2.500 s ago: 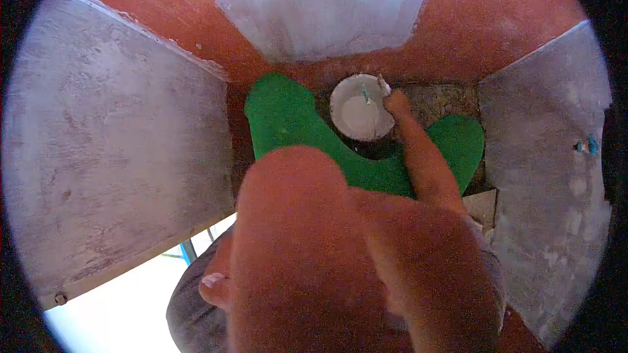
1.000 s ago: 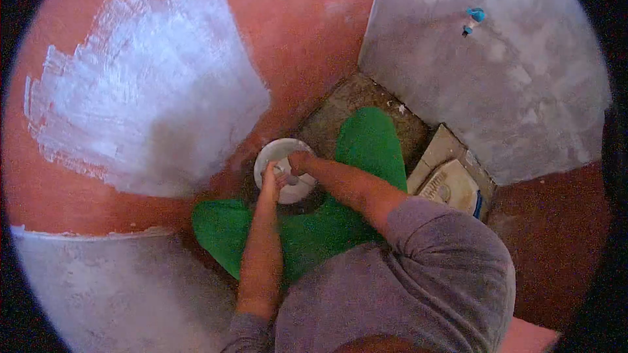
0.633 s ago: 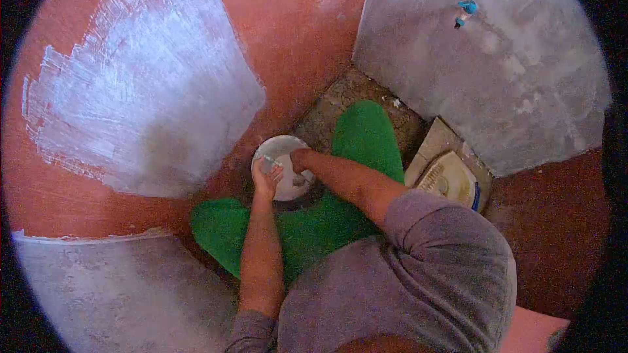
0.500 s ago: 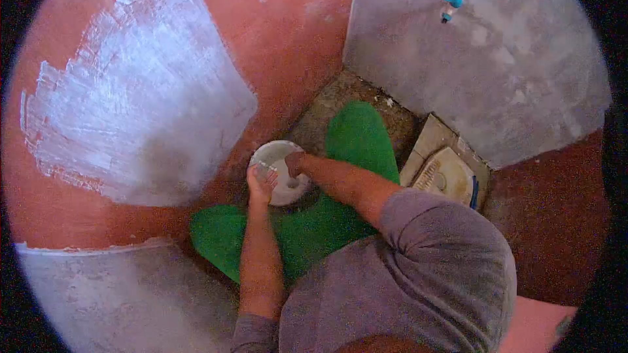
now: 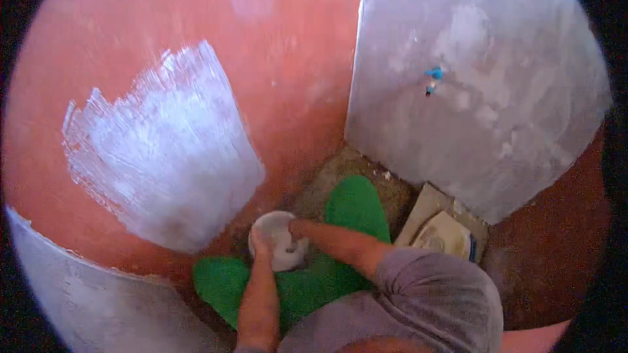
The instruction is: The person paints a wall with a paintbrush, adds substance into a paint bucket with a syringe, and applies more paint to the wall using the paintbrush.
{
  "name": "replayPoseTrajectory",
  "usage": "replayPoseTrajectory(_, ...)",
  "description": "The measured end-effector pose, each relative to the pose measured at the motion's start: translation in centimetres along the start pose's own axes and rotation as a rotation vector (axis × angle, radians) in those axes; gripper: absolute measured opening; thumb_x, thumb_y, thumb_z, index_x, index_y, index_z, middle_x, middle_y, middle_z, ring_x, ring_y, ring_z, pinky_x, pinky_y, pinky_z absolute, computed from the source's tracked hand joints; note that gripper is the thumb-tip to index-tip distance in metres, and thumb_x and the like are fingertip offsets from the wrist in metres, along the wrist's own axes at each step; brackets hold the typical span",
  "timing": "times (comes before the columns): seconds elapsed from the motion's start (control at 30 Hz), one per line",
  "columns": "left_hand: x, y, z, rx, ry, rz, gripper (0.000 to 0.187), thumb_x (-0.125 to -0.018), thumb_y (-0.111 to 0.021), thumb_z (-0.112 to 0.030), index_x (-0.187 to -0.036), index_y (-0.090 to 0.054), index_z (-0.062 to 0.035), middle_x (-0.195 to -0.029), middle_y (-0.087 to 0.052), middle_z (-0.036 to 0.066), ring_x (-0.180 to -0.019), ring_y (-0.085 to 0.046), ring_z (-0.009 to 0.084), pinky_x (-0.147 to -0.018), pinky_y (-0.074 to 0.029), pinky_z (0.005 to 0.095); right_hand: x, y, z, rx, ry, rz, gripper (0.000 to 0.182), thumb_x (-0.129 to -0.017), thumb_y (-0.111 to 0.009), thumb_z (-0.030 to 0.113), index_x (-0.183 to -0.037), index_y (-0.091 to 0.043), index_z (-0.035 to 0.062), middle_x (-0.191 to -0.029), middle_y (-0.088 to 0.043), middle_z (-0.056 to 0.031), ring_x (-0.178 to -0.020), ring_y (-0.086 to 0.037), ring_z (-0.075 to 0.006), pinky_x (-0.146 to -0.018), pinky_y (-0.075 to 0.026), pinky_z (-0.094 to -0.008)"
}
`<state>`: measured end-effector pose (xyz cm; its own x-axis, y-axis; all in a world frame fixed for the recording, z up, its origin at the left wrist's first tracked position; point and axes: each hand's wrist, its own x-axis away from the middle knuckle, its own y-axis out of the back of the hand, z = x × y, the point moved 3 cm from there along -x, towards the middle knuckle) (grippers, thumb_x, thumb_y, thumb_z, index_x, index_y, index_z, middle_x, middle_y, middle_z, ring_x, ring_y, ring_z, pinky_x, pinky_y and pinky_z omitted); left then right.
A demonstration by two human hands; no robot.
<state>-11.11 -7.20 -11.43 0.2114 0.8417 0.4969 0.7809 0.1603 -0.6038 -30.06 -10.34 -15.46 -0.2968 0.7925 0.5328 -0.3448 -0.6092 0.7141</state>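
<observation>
A round white tub stands between my knees, which are covered in green cloth, with whitish material inside. My left hand is at the tub's left side, blurred; whether it holds anything cannot be made out. At the tub's upper right, my right hand has its fingers closed and reaches over the rim. What it grips is too small and blurred to name.
A red wall bears a large white patch at the left. A grey wall with a blue tap rises at the upper right. Below it a cream squat toilet is set in a tiled step.
The view has tilted up, so the tub, hands and walls appear lower. My left hand's fingers, spread with a pale flat piece before, now look blurred at the tub's left side.
</observation>
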Motion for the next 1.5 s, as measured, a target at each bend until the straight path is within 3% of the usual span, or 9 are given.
replayPoseTrajectory(0.1, 3.0, -2.6, -1.5, -0.098, -0.173, 0.014, 0.065, -0.081, -0.044, -0.064, -0.129, -0.047, -0.0195, -0.124, -0.051, 0.008, -0.101, -0.053, 0.0281, -0.08, -0.042, 0.0433, 0.5, 0.5, 0.9, 0.008, -0.02, 0.016, 0.021, -0.068, -0.066, 0.024, -0.074, -0.067, 0.004, -0.079, -0.066, -0.0162, -0.069, -0.061, -0.0273, -0.064, -0.049, -0.0458)
replayPoseTrajectory(0.27, 3.5, -2.5, -1.5, -0.051, -0.009, -0.261, 0.061, -0.081, -0.05, -0.061, -0.126, -0.048, -0.0208, -0.11, -0.057, 0.011, -0.081, -0.058, 0.0261, -0.06, -0.047, 0.0397, 0.6, 1.6, 3.4, 0.019, -0.04, 0.009, 0.022, -0.069, -0.065, 0.025, -0.077, -0.067, 0.0036, -0.082, -0.066, -0.0172, -0.073, -0.061, -0.0287, -0.067, -0.049, -0.0457)
replayPoseTrajectory(0.67, 9.2, -5.6, -4.8, -0.013, -0.147, -0.18, 0.072, -0.077, -0.043, -0.072, -0.12, -0.048, -0.0147, -0.096, -0.062, 0.01, -0.078, -0.061, 0.0232, -0.064, -0.047, 0.0373, 0.3, 1.2, 5.3, 0.1, 0.024, -0.016, 0.027, -0.07, -0.065, 0.026, -0.084, -0.067, 0.0027, -0.089, -0.065, -0.0197, -0.081, -0.061, -0.0323, -0.074, -0.049, -0.0452)
replayPoseTrajectory(0.87, 8.2, -4.4, -5.2, -0.032, -0.15, -0.131, 0.069, -0.079, -0.042, -0.07, -0.121, -0.047, -0.0155, -0.11, -0.058, 0.012, -0.078, -0.062, 0.0243, -0.067, -0.047, 0.0364, 1.3, 1.9, 4.7, 0.121, 0.063, -0.085, 0.029, -0.07, -0.064, 0.026, -0.087, -0.067, 0.0022, -0.093, -0.064, -0.021, -0.086, -0.061, -0.034, -0.077, -0.049, -0.045)
replayPoseTrajectory(0.97, 8.0, -4.2, -4.6, -0.038, -0.271, -0.117, 0.073, -0.084, -0.037, -0.068, -0.135, -0.04, -0.0157, -0.127, -0.05, 0.011, -0.097, -0.058, 0.031, -0.078, -0.044, 0.0424, 1.7, 1.9, 4.3, 0.142, 0.104, -0.145, 0.031, -0.071, -0.064, 0.026, -0.089, -0.067, 0.0019, -0.095, -0.064, -0.0216, -0.088, -0.061, -0.0349, -0.079, -0.049, -0.0449)
replayPoseTrajectory(1.03, 8.9, -4.5, -5.3, -0.163, -0.217, -0.147, 0.065, -0.085, -0.039, -0.067, -0.124, -0.047, -0.0154, -0.097, -0.061, 0.008, -0.076, -0.057, 0.022, -0.063, -0.045, 0.0341, 1.9, 2.2, 4.2, 0.167, 0.128, -0.194, 0.032, -0.071, -0.064, 0.027, -0.09, -0.067, 0.0018, -0.096, -0.064, -0.022, -0.089, -0.061, -0.0355, -0.08, -0.049, -0.0449)
replayPoseTrajectory(1.07, 8.1, -4.2, -5.3, -0.183, -0.144, -0.196, 0.052, -0.086, -0.042, -0.051, -0.117, -0.051, -0.0103, -0.087, -0.057, 0.009, -0.072, -0.054, 0.0216, -0.061, -0.045, 0.0366, 2.3, 2.6, 4.3, 0.172, 0.139, -0.213, 0.032, -0.071, -0.064, 0.027, -0.091, -0.067, 0.0017, -0.097, -0.064, -0.0222, -0.09, -0.061, -0.0358, -0.081, -0.049, -0.0448)
replayPoseTrajectory(1.17, 6.7, -3.2, -4.6, -0.132, -0.257, -0.147, 0.042, -0.087, -0.046, -0.045, -0.115, -0.054, -0.0145, -0.08, -0.058, 0.007, -0.069, -0.052, 0.021, -0.061, -0.045, 0.0363, 4.2, 3.7, 5.6, 0.202, 0.118, -0.244, 0.033, -0.071, -0.064, 0.027, -0.093, -0.067, 0.0014, -0.098, -0.064, -0.0228, -0.092, -0.061, -0.0367, -0.082, -0.049, -0.0447)
replayPoseTrajectory(1.5, 14.1, -9.3, -8.8, -0.075, -0.184, -0.039, 0.064, -0.083, -0.042, -0.056, -0.125, -0.041, -0.0074, -0.107, -0.063, 0.023, -0.09, -0.063, 0.0299, -0.078, -0.045, 0.0367, 3.3, 3.3, 5.9, 0.238, 0.251, -0.154, 0.033, -0.075, -0.061, 0.028, -0.095, -0.067, 0.0017, -0.099, -0.064, -0.0227, -0.093, -0.062, -0.0375, -0.084, -0.049, -0.045)
